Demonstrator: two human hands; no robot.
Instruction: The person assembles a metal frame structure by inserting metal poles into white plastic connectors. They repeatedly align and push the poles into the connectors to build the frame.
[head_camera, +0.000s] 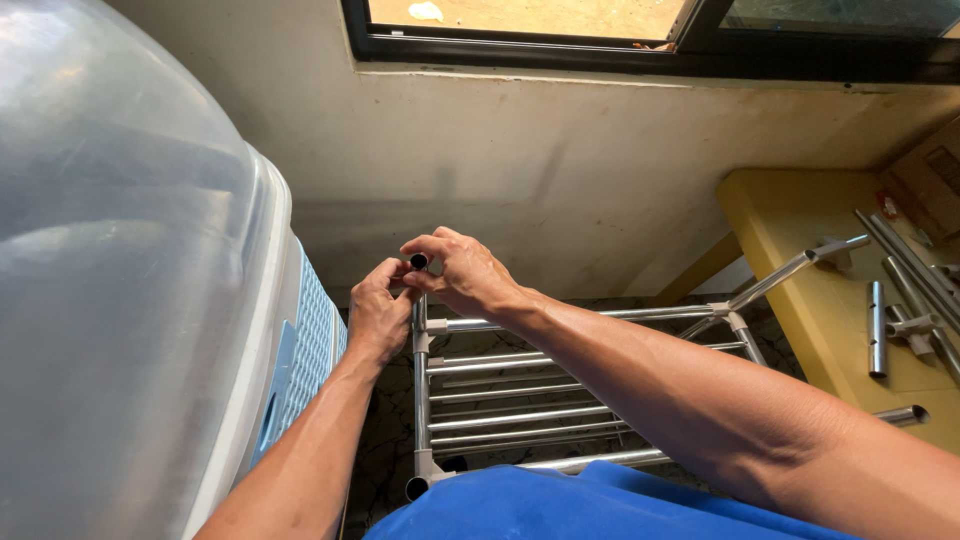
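A metal rack frame (520, 400) of shiny tubes and grey plastic joints lies below me, with several parallel rails. At its far left corner an upright tube (419, 264) shows its open dark end. My left hand (377, 312) grips this tube from the left, just under its top. My right hand (462, 275) curls over the tube's top from the right, fingers pinched at the rim. Both hands touch each other at the tube.
A large translucent plastic tub lid (120, 260) with a blue slatted basket (312, 345) fills the left. A yellow table (800, 215) at right holds several loose metal tubes (876, 330) and joints. A stained wall (560, 170) and a window frame (600, 45) are ahead. Blue cloth (560, 505) covers my lap.
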